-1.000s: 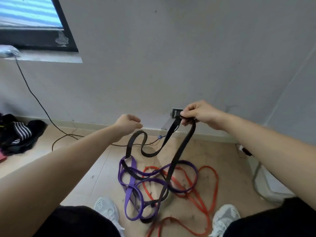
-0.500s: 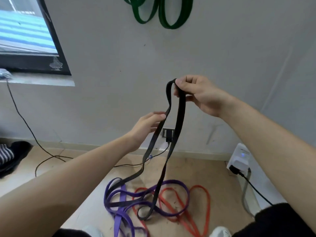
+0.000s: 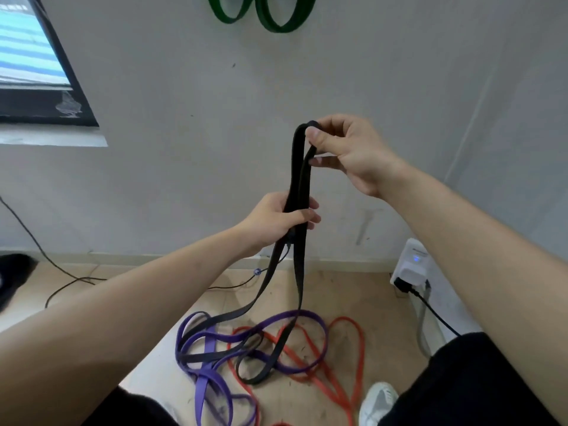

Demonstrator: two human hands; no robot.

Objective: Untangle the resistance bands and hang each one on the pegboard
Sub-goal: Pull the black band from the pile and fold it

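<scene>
Black band (image 3: 297,272), top fold pinched by right hand (image 3: 347,155), both strands gripped lower by left hand (image 3: 276,219); its tail lies threaded through purple band (image 3: 212,342) and red band (image 3: 344,358) on the floor. Lifting further would likely drag these 2 up, tightening the tangle.

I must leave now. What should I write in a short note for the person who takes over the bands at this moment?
Right hand pinches the top fold of the black band; left hand grips both its strands lower down.
Its lower loop lies on the floor, tangled with the purple band and red band.
Done: green band hangs on the wall.
Left: pull the black band free, hang it, then the purple and red ones.
</scene>
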